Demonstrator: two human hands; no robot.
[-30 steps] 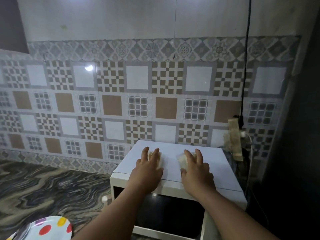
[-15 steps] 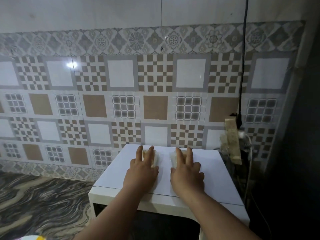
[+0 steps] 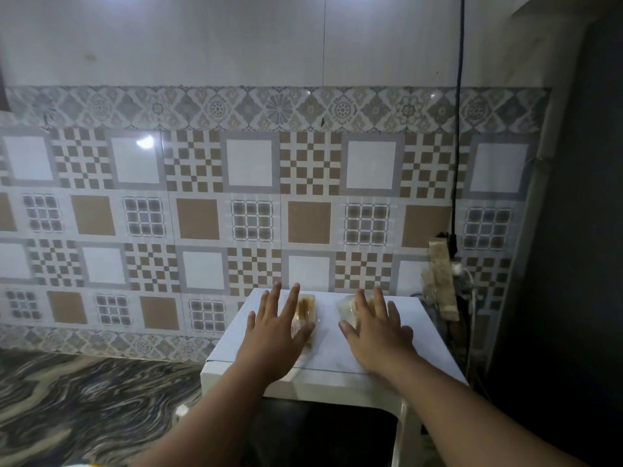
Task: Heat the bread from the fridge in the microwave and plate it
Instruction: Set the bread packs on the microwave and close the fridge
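**Two hands over wrapped bread on top of the microwave**

The fingers (image 3: 290, 299) of the left hand (image 3: 273, 335) are straight and spread apart, with the thumb held out to the right; they lie over the left wrapped bread piece (image 3: 305, 310), and the thumb tip sits at that piece's near edge. Whether the palm presses on it or only hovers cannot be told, as the hand is slightly blurred. The fingers of the right hand (image 3: 379, 332) are likewise straight and loosely spread, covering most of the right wrapped bread piece (image 3: 347, 308), of which only the left corner shows. Neither hand curls round or pinches anything.

Both pieces, in clear wrapping with brown crust visible, rest side by side but apart on the flat white top of the microwave (image 3: 337, 355), toward its back edge. The dark front door of the appliance shows below the forearms.

The microwave stands on a desk (image 3: 84, 406) with a grey and black marbled surface, against a patterned tiled wall (image 3: 249, 214). To the right of the microwave, a black cable (image 3: 457, 129) runs down the wall to a power strip (image 3: 441, 281) leaning upright.
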